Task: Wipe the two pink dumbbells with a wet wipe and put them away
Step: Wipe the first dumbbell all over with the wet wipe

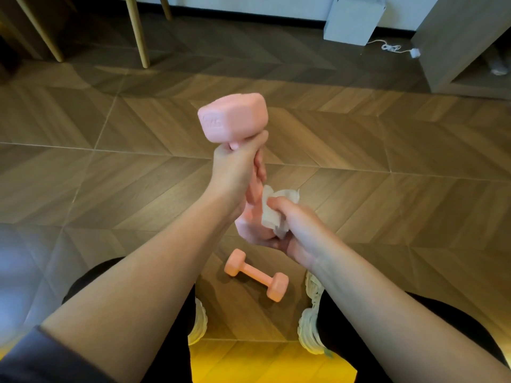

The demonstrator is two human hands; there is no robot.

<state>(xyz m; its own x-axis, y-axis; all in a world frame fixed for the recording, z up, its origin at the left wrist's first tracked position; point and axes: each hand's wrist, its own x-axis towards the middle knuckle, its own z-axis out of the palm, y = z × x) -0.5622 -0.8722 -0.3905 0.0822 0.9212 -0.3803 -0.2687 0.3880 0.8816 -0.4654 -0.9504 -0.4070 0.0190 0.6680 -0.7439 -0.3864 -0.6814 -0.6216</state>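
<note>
**Currently one pink dumbbell in my hands, the other on the floor**

My left hand [237,167] is closed round the handle of a pink dumbbell [232,117], fingers curled just under its upper head. I hold it raised in front of me, roughly upright and leaning a little, with the embossed end face turned towards me.

My right hand [293,228] sits at the lower head of the same dumbbell. Its fingers are curled and pinch a crumpled white wet wipe [272,214], pressing it against that lower head. Part of the head is hidden behind the wipe and my fingers.

Below my hands the second pink dumbbell [255,275] lies on its side on the herringbone wood floor [387,150], between my white sneakers [311,327] and touched by neither hand. My knees are in dark trousers at either side.

Farther off, light wooden chair legs [138,31] stand at the top left. A white box [354,17] rests against the wall, with a white cable [392,47] trailing on the floor beside it. A grey cabinet [456,42] stands at the right edge.
</note>
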